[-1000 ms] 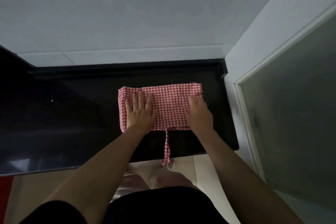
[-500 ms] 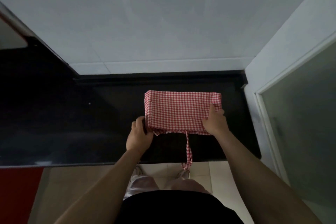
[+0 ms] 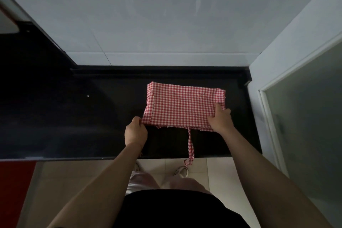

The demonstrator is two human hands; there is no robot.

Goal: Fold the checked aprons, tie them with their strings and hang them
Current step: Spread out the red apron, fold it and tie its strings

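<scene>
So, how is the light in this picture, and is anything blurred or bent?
Head view: dim light; the black counter is nearly featureless, with faint sheen at its front edge. The checked apron, left hand and right hand look sharp. Wide-angle distortion splays the wall edges and the door frame outward.

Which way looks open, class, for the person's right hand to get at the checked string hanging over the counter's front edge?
Probably yes. The right hand grips the folded red-and-white checked apron at its near right corner; the checked string lies just leftward on the black counter, nothing between them.
</scene>
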